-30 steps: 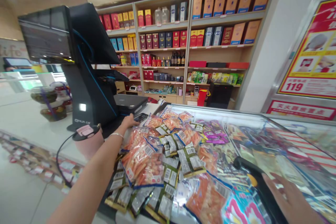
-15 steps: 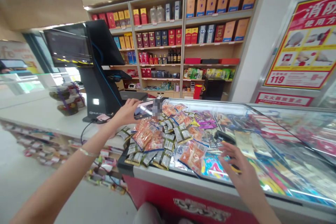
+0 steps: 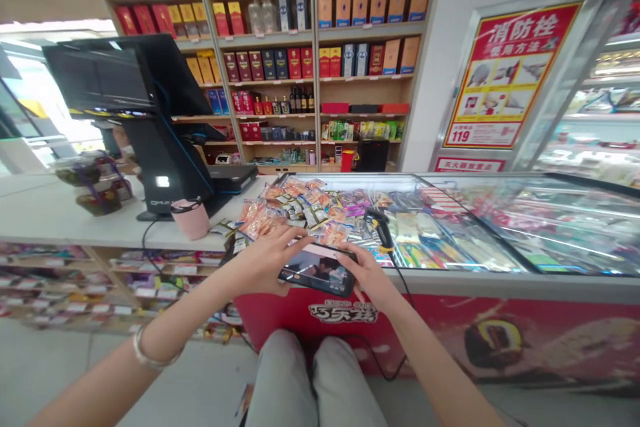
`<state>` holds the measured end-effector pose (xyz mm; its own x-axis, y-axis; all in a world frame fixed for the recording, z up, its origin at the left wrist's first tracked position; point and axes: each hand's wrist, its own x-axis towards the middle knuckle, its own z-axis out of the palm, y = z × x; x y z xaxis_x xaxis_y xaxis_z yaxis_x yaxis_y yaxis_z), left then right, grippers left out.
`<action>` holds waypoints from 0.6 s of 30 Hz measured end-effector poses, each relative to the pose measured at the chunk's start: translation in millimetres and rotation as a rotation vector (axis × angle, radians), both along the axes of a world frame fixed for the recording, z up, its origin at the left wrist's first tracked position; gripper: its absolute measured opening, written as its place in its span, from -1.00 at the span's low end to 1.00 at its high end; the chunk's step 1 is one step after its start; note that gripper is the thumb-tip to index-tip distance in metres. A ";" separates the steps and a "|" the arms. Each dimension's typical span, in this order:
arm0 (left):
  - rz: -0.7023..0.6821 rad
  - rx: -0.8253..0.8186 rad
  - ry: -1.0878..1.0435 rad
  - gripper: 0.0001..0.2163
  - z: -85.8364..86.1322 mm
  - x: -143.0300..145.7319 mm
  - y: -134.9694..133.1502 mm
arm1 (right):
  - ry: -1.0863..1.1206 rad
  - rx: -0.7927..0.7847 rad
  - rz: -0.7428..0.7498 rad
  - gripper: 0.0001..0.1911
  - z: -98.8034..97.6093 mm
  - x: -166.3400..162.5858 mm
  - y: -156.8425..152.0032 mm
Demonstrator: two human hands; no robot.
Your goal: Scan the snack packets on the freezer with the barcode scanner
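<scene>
I hold a phone (image 3: 319, 271) sideways in front of me, its screen lit. My left hand (image 3: 267, 259) grips its left end with fingers curled over the top edge. My right hand (image 3: 367, 273) grips its right end. The phone hovers just before the front edge of a glass-topped freezer chest (image 3: 450, 280). My knees in grey trousers (image 3: 315, 380) show below it. On the glass lies a heap of orange and green snack packets (image 3: 295, 210), and a black barcode scanner (image 3: 383, 230) rests beside them.
A black checkout terminal (image 3: 145, 113) stands on the white counter (image 3: 60, 217) at the left, with a pink cup (image 3: 191, 218) and stacked jars (image 3: 95, 187) nearby. Shelves of boxed bottles (image 3: 300, 60) fill the back wall. A red poster (image 3: 505, 77) hangs to the right.
My left hand lifted the phone from beside the terminal and brought it back toward me. My right hand left the scanner and joined it on the phone. My view pulled back from the freezer.
</scene>
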<state>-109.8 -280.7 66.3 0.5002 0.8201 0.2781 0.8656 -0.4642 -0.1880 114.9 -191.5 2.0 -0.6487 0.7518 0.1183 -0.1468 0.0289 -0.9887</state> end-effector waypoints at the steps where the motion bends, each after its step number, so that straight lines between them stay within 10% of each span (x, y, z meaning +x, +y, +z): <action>1: 0.000 -0.002 -0.004 -0.18 -0.5 3.0 -2.7 | 0.005 0.009 -0.013 -0.58 -1.2 3.0 -2.7; 14: -0.193 -0.245 -0.069 -0.17 27.4 33.8 -4.0 | 0.128 -0.341 0.479 -0.35 -16.2 51.0 -23.4; 18: -0.208 -0.281 -0.385 -0.25 13.1 35.4 -3.7 | 0.243 -0.455 0.459 -0.23 -32.8 47.5 -41.6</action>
